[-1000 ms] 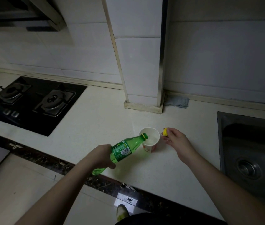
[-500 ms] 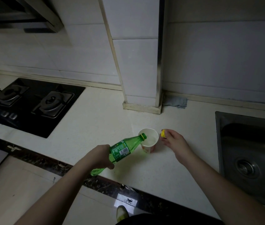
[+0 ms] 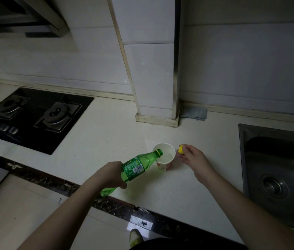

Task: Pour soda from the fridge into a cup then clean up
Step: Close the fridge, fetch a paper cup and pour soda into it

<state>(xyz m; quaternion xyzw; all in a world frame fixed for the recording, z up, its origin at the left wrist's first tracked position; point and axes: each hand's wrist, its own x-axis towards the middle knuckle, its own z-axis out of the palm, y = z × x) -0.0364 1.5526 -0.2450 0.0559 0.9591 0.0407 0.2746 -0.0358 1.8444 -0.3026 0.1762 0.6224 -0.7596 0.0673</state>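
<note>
We see our left hand (image 3: pixel 113 175) wrapped around the green soda bottle (image 3: pixel 135 167), hiding its lower body, the neck tipped over the paper cup (image 3: pixel 164 156) standing on the counter (image 3: pixel 97 141). Just right, our right hand (image 3: pixel 193 157) pinches the yellow cap (image 3: pixel 180 149); whether liquid flows is unclear.
</note>
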